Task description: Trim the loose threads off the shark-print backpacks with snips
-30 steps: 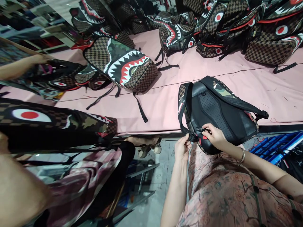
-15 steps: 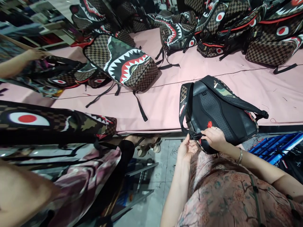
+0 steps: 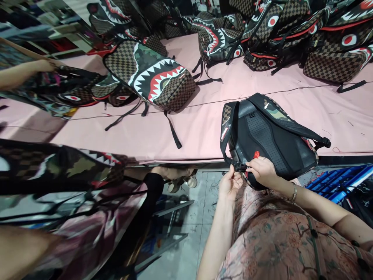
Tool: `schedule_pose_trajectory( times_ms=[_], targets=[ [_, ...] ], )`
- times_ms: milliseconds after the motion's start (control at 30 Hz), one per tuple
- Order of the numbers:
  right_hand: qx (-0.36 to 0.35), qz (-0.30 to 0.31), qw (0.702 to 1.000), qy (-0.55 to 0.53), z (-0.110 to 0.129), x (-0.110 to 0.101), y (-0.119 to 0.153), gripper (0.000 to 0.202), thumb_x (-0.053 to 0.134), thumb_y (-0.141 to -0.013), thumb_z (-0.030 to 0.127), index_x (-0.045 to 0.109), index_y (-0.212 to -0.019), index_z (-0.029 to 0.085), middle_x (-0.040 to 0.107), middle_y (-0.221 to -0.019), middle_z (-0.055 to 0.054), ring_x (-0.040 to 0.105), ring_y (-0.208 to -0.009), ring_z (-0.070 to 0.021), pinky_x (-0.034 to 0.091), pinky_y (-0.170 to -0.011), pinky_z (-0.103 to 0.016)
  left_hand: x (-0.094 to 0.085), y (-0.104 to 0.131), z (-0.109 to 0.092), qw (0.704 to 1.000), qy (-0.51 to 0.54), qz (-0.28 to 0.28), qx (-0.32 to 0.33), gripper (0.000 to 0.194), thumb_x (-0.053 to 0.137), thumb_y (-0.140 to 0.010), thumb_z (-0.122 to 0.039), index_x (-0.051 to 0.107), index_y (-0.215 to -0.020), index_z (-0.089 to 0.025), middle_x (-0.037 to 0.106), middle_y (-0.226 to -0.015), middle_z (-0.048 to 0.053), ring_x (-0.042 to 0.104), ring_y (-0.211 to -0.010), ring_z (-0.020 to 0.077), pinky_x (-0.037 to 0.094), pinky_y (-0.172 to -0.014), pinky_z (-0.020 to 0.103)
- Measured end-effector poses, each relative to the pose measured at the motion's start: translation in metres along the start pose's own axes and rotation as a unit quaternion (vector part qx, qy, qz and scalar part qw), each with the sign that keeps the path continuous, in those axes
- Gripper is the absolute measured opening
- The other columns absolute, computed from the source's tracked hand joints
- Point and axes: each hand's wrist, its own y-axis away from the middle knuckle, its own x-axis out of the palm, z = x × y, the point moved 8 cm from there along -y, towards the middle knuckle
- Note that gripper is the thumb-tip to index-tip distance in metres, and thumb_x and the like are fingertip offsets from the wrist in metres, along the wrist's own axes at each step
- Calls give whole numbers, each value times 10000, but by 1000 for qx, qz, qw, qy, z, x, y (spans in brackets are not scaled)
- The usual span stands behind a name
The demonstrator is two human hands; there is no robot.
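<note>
A black-backed backpack (image 3: 264,134) lies with its padded back panel up at the table's front edge, straps spread. My left hand (image 3: 230,184) pinches the lower end of a black shoulder strap (image 3: 239,167) at the bag's near left corner. Closed just right of it, my right hand (image 3: 264,172) grips a small tool whose red end (image 3: 256,154) sticks up above the fingers. The tool's other end points at the strap; most of it is hidden in the hand, so its kind cannot be made out.
Along the pink table (image 3: 201,128) lies a checkered shark-mouth backpack (image 3: 157,77), with several more piled at the back (image 3: 271,39). At left, a co-worker's hand (image 3: 43,67) is at another bag, and a nearer person holds a backpack (image 3: 67,167). Blue bars (image 3: 340,181) stand at lower right.
The nearer co-worker's backpack at left has moved left and slightly down. My hands have barely moved at the strap.
</note>
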Motion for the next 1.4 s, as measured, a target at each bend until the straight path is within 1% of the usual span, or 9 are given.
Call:
schedule_pose_trajectory(
  times_ms=[200,367,800,933,1000,1100,1200,1300,1400],
  targets=[
    [157,42,979,-125,-20,0,3,121,494,-838,269,587,-882,207,651,-821,-11,578,-768,-152,402,-680,-240,7,6,-10,994,-40,45,89,229,736,-632,-212,536,-605,-104,425,-503,-49,399,-442,25,330,-404,127],
    [144,72,978,-132,-16,-4,0,113,482,-845,264,580,-844,209,654,-854,-12,581,-798,-146,391,-719,-240,9,9,-16,980,-119,60,148,282,796,-499,-174,657,-724,-78,538,-550,-21,434,-481,28,346,-455,146],
    [93,78,991,-55,-5,-10,-8,139,493,-844,288,586,-795,198,643,-786,-26,564,-751,-160,366,-700,-255,11,18,-23,945,-207,12,253,299,804,-452,-290,686,-676,-130,651,-640,8,538,-588,83,416,-633,221],
    [128,62,977,-158,-12,-7,-5,116,505,-818,277,585,-780,201,639,-779,-14,565,-744,-155,379,-689,-259,10,18,-26,941,-227,18,251,286,780,-495,-317,684,-699,-141,640,-644,4,524,-577,86,419,-640,239],
    [171,42,945,-275,-20,-2,-3,114,508,-804,293,569,-809,197,628,-770,-6,570,-736,-146,399,-678,-254,9,20,-33,921,-276,17,276,263,744,-553,-343,685,-723,-151,624,-654,6,521,-593,100,422,-647,257],
    [229,3,864,-449,-29,6,-6,183,530,-772,354,541,-837,183,598,-737,-1,564,-687,-129,422,-655,-251,9,34,-52,814,-422,-12,398,200,709,-607,-334,688,-714,-165,589,-713,23,529,-693,139,423,-681,278],
    [251,-24,806,-536,-29,9,-26,307,611,-694,402,552,-889,173,596,-801,-18,555,-711,-129,423,-654,-248,16,60,-60,631,-548,-50,547,119,669,-667,-284,689,-731,-186,536,-747,29,518,-746,155,426,-698,290],
    [258,-65,792,-549,-25,9,-55,357,643,-646,422,576,-885,165,588,-812,-18,534,-705,-127,404,-622,-237,25,84,-43,456,-599,-36,657,142,592,-737,-178,670,-855,-189,515,-762,36,510,-729,145,433,-663,273],
    [271,-77,799,-531,-21,17,-81,285,655,-613,416,552,-679,159,514,-623,28,449,-553,-91,338,-511,-212,29,94,-19,346,-604,2,719,175,559,-739,-79,641,-869,-164,504,-726,38,504,-721,142,436,-647,258]
  ],
)
